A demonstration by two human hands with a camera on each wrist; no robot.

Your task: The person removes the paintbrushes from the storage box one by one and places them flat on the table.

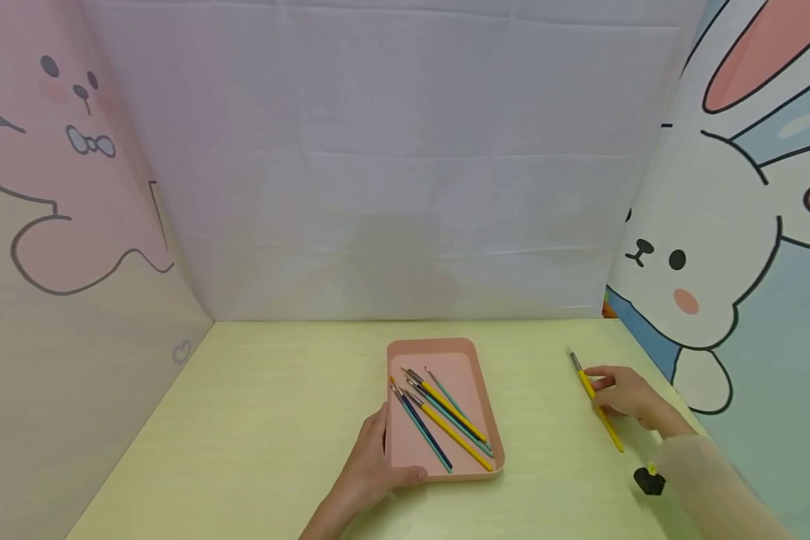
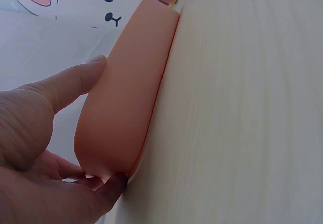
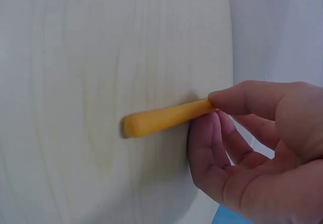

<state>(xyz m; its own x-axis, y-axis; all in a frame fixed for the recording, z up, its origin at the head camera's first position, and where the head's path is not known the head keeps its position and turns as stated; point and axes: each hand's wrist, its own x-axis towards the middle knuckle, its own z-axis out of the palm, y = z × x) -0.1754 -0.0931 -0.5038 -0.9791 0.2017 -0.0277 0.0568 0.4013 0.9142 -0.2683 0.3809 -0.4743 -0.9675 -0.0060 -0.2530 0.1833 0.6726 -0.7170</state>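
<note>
One wide table [image 1: 256, 420] meets the white sheet [image 1: 391, 165] at its back edge and the rabbit sheet [image 1: 715, 300] at its right. A broad stretch of tabletop lies left of the tray [image 1: 432, 346], a narrower strip between tray and brush. The tray's long axis runs away from the person, its far end near the back edge. The left hand [image 1: 373, 459] grips its near left corner, thumb on the near wall, fingers along the left.

Near the table's right edge, the right hand [image 1: 621, 394] pinches the brush [image 1: 608, 424] mid-handle between thumb and fingers. Its bristles point away and leftward, the handle end near and right; whether it is lifted, I cannot tell. Several brushes [image 1: 452, 433] lie slanted in the tray, roughly parallel to it.
</note>
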